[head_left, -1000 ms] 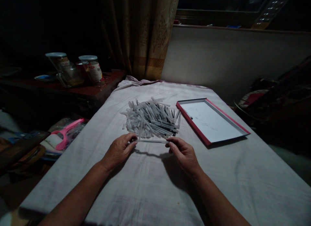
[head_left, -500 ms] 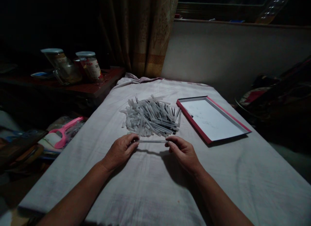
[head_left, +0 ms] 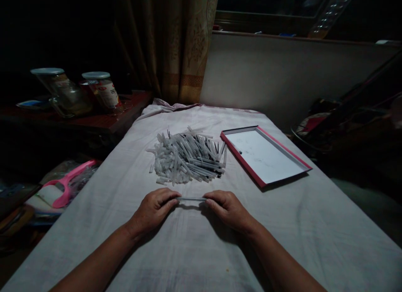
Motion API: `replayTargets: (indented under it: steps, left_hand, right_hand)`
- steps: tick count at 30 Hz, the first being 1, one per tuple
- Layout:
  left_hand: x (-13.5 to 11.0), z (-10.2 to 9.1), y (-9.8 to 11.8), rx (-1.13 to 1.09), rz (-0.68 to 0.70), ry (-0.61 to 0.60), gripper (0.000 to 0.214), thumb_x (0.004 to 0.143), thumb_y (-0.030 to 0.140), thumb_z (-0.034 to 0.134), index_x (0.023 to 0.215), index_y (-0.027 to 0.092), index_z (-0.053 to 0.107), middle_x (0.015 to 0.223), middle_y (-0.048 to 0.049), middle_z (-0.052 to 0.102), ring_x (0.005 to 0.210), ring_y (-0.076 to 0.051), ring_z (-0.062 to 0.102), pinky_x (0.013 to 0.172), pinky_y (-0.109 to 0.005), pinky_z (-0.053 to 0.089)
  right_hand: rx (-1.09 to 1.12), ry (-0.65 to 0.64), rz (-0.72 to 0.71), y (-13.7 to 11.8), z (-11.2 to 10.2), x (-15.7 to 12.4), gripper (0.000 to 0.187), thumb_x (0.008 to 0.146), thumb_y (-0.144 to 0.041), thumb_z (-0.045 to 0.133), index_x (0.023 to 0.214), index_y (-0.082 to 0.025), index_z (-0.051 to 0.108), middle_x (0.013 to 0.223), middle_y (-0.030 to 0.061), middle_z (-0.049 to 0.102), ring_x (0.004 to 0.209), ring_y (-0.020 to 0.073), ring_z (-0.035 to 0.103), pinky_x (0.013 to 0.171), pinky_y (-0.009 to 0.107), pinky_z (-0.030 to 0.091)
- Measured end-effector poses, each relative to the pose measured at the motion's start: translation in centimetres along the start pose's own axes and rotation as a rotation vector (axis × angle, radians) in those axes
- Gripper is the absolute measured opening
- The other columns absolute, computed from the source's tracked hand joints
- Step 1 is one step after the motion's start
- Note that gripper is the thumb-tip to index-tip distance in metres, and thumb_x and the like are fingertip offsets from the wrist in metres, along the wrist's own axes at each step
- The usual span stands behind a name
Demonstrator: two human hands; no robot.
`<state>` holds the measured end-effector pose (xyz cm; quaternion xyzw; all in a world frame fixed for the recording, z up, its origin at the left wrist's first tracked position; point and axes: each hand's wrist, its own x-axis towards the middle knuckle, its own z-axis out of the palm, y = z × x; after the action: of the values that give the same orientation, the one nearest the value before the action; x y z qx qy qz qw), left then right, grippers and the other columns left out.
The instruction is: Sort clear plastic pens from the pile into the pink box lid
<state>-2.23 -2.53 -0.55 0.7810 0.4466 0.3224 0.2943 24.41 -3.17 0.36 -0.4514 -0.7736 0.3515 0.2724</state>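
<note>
A thin, clear-looking pen (head_left: 192,198) is held level between my two hands, just above the cloth. My left hand (head_left: 156,207) pinches its left end between thumb and fingers. At the right end, my right hand (head_left: 228,207) is closed in the same way. The fingers cover both ends, so I cannot tell whether a cap is on it. Beyond my hands lies a heap of clear pen barrels (head_left: 201,158), some with dark parts. Small, whitish translucent pieces that look like pen caps (head_left: 163,158) form its left side.
A shallow red-edged box lid (head_left: 243,164) with a white inside lies right of the heap; a small dark piece is in it. White cloth (head_left: 188,258) covers the table. Jars (head_left: 105,91) stand on a brown side table at left. A pink handled item (head_left: 65,187) lies below.
My hands have come closer together, and less of the pen shows between them. They sit lower in view, farther from the heap. The whole view has shifted slightly.
</note>
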Motion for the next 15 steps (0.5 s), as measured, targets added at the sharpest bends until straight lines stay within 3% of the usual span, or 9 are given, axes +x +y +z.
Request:
replayTargets:
  steps: [5, 10, 13, 15]
  left_hand:
    - [-0.1, -0.1, -0.1, 0.0, 0.004, -0.013, 0.021, 0.09, 0.034, 0.058, 0.093, 0.021, 0.075, 0.084, -0.0048, 0.074, 0.078, -0.017, 0.069, 0.073, -0.026, 0.052]
    - [0.1, 0.1, 0.1, -0.05, -0.093, -0.019, 0.022, 0.089, 0.035, 0.058, 0.093, 0.021, 0.074, 0.089, -0.0055, 0.073, 0.083, -0.018, 0.068, 0.079, -0.028, 0.052]
    - [0.6, 0.1, 0.0, -0.16, -0.185, -0.013, 0.024, 0.085, 0.038, 0.062, 0.1, 0.022, 0.072, 0.096, -0.006, 0.072, 0.09, -0.02, 0.067, 0.083, -0.031, 0.052]
    - [1.1, -0.1, -0.1, -0.299, -0.283, 0.033, 0.036, 0.08, 0.042, 0.066, 0.108, 0.021, 0.068, 0.099, -0.0066, 0.071, 0.088, -0.019, 0.066, 0.077, -0.03, 0.053]
  right_hand:
    - [-0.048, 0.009, -0.03, 0.1, 0.5, 0.2, 0.03, 0.094, -0.03, 0.049, 0.092, -0.017, 0.075, 0.081, 0.0075, 0.075, 0.074, 0.0186, 0.069, 0.07, 0.027, 0.05]
    - [-0.072, 0.027, -0.033, -0.5, 0.7, 0.2, 0.03, 0.093, -0.029, 0.048, 0.092, -0.017, 0.075, 0.084, 0.0082, 0.077, 0.077, 0.0192, 0.071, 0.071, 0.027, 0.051]
    - [-0.087, 0.057, -0.033, -0.6, -0.7, 0.6, 0.029, 0.091, -0.029, 0.049, 0.09, -0.018, 0.076, 0.084, 0.008, 0.077, 0.075, 0.0198, 0.071, 0.07, 0.028, 0.052]
    - [-0.085, 0.206, -0.002, 0.2, -3.0, 1.3, 0.028, 0.088, -0.033, 0.053, 0.089, -0.018, 0.076, 0.081, 0.0076, 0.077, 0.071, 0.02, 0.07, 0.068, 0.029, 0.053]
